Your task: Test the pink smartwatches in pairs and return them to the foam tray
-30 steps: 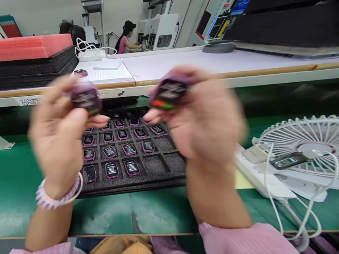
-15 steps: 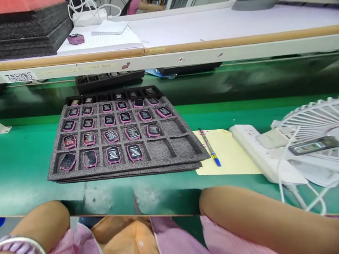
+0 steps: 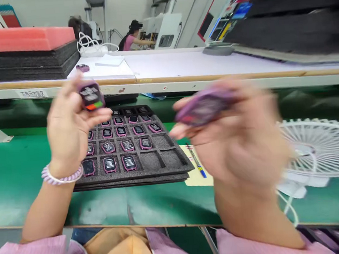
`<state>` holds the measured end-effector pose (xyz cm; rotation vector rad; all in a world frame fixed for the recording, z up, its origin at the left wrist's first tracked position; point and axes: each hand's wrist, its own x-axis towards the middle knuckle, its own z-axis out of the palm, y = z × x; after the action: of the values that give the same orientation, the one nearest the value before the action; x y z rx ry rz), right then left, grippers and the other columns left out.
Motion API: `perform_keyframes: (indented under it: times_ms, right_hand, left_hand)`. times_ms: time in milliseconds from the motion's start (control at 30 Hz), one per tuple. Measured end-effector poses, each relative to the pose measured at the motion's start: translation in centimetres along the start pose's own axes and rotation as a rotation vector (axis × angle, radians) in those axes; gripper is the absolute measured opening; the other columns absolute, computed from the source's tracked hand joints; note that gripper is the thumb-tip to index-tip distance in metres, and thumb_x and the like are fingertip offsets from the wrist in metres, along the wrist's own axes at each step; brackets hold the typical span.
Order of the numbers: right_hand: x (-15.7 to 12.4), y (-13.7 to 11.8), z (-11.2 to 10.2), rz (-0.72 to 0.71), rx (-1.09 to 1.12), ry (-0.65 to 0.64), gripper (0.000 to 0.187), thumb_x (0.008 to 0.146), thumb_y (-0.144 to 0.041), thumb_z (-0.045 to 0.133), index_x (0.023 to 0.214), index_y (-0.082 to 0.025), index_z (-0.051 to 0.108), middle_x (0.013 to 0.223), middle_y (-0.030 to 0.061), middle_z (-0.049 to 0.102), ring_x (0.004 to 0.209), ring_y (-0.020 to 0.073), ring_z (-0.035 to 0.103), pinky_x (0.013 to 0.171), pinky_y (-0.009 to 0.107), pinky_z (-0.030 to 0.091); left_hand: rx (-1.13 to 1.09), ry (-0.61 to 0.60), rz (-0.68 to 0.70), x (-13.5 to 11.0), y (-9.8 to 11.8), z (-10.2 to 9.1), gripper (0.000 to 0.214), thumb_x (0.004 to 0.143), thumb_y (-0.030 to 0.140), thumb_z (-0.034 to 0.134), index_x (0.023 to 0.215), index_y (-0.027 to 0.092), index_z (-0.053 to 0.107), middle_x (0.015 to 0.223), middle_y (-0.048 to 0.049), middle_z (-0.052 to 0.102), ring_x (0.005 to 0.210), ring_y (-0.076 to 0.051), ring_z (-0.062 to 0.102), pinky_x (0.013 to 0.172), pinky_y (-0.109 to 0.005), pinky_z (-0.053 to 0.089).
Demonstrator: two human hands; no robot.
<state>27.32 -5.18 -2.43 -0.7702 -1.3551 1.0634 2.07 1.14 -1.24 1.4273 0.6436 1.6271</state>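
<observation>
Between the thumb and fingers of my left hand (image 3: 66, 124) is a purple smartwatch (image 3: 91, 96), its lit screen showing text with red and green patches at the bottom. My right hand (image 3: 241, 136), blurred by motion, grips a second purple smartwatch (image 3: 205, 106), tilted, with a reddish spot on its screen. Both hands are raised above a black foam tray (image 3: 149, 172) divided into compartments. Several purple watches such as this one (image 3: 110, 164) lie face up in it, many with white text on their screens. My left hand hides the tray's left part.
A white fan (image 3: 319, 145) lies at the right. Near the tray, a pen (image 3: 198, 164) rests on yellow paper (image 3: 192, 180). The shelf (image 3: 164, 64) behind carries another watch (image 3: 83, 67), white cables and foam stacks (image 3: 21, 64). A co-worker (image 3: 132, 39) sits in the background.
Both hands have come up into view, each with a purple smartwatch in it. The view has tilted up, showing more of the shelf and the room behind. The tray's visible watches look unchanged.
</observation>
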Motion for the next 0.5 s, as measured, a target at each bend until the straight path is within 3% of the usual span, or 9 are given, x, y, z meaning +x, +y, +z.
perform_keyframes:
  times_ms: [100,200,300,500]
  right_hand:
    - [0.6,2.3,-1.0,0.197,0.13,-0.026,0.051,0.083,-0.054,0.092,0.113,-0.026,0.063,0.1,0.0049,0.073,0.065,0.016,0.067,0.06,0.03,0.059]
    - [0.3,4.9,-2.7,0.334,0.079,0.011,0.06,0.075,-0.049,0.098,0.112,-0.021,0.06,0.094,0.0039,0.072,0.06,0.0122,0.061,0.054,0.025,0.052]
    - [-0.8,6.4,-4.1,0.34,0.01,0.036,0.06,0.074,-0.05,0.097,0.108,-0.019,0.058,0.087,0.0022,0.07,0.055,0.0101,0.056,0.05,0.023,0.046]
    - [-2.4,6.7,-6.2,0.392,0.003,-0.002,0.057,0.082,-0.035,0.086,0.129,-0.02,0.056,0.088,0.0011,0.068,0.07,0.0181,0.07,0.064,0.031,0.056]
  left_hand:
    - [-0.071,-0.203,-0.322,-0.8,-3.4,2.6,0.044,0.091,0.032,0.067,0.134,0.023,0.06,0.109,-0.005,0.073,0.072,-0.015,0.076,0.069,-0.028,0.07]
    - [-0.073,-0.343,-0.538,-2.3,-5.8,4.7,0.038,0.087,0.027,0.071,0.123,0.018,0.063,0.09,-0.002,0.071,0.062,-0.013,0.073,0.06,-0.022,0.066]
    - [-0.041,-0.423,-0.596,-3.6,-6.9,5.7,0.037,0.083,0.021,0.075,0.117,0.017,0.062,0.087,0.0004,0.068,0.056,-0.01,0.068,0.053,-0.017,0.06]
    - [0.065,-0.551,-0.61,-5.0,-9.0,6.3,0.059,0.078,0.008,0.072,0.133,0.019,0.052,0.122,-0.0087,0.067,0.072,-0.012,0.073,0.067,-0.025,0.063]
